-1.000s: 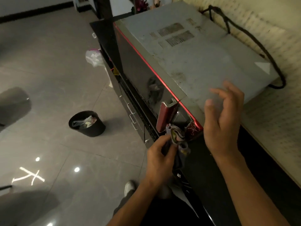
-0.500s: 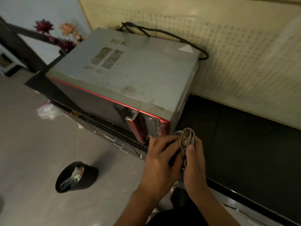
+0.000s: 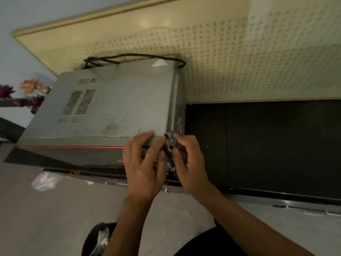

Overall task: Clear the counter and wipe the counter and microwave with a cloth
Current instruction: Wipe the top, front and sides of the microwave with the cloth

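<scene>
Curling fingers round the cloth (image 3: pixel 170 145), the right hand (image 3: pixel 191 163) sits at the microwave (image 3: pixel 120 108) corner; the left hand (image 3: pixel 145 169) keeps its fingers straight. Wadded cloth may only smear grime.

you have one microwave (image 3: pixel 114 108), one dark worktop (image 3: pixel 267 145) and one cloth (image 3: pixel 170 145). your hands number two: one left hand (image 3: pixel 145 170), one right hand (image 3: pixel 191 167). count one black cord (image 3: pixel 132 56), one bin (image 3: pixel 92 241), one plastic bag (image 3: pixel 44 182) and three flower heads (image 3: pixel 29 93).
</scene>
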{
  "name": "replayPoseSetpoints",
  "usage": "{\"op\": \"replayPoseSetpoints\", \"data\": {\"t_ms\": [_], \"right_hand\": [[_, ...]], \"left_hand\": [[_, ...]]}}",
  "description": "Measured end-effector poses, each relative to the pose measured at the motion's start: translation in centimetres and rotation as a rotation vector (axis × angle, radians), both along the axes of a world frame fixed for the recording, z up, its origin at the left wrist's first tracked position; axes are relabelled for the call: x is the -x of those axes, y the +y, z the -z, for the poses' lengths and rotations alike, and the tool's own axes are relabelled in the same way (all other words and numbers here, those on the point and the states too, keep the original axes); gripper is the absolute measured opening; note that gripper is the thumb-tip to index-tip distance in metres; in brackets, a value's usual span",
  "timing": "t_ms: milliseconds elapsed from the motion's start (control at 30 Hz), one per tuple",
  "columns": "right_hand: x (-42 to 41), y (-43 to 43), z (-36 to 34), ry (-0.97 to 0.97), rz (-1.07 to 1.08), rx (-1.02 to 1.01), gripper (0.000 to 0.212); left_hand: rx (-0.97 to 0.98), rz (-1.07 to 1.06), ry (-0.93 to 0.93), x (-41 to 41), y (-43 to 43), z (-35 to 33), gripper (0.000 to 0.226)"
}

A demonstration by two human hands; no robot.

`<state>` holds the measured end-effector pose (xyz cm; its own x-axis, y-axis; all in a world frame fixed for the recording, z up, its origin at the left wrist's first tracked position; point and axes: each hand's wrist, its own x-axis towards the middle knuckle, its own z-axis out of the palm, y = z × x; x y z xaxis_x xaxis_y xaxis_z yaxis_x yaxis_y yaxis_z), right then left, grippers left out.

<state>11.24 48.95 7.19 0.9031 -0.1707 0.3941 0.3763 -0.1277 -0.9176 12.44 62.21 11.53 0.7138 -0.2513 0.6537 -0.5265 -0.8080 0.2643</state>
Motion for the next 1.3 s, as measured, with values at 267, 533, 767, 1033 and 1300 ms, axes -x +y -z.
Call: {"op": "replayPoseSetpoints", "data": {"t_ms": [267, 533, 767, 1033, 1300], "right_hand": [[2.2, 0.6, 7.5, 0.412, -0.019, -0.015, 0.017], [0.9, 1.1, 1.3, -0.004, 0.038, -0.059, 0.028], [0.6, 0.5, 7.5, 0.477, -0.097, -0.151, 0.037], [-0.4, -0.4, 11.5, 0.764, 0.001, -0.007, 0.01], [-1.1, 0.3, 2.7, 0.186, 0.072, -0.062, 0.018]], "left_hand": [[0.024, -0.039, -0.1, -0.7, -0.6, 1.2, 0.024], [0.037, -0.083, -0.165, -1.1, -1.2, 1.5, 0.021], [0.051, -0.09, -0.147, -1.0, -1.4, 1.5, 0.02], [0.043, -0.081, -0.113, -0.8, -1.4, 1.4, 0.021], [0.057, -0.063, -0.143, -1.0, -1.6, 1.4, 0.019]]}}
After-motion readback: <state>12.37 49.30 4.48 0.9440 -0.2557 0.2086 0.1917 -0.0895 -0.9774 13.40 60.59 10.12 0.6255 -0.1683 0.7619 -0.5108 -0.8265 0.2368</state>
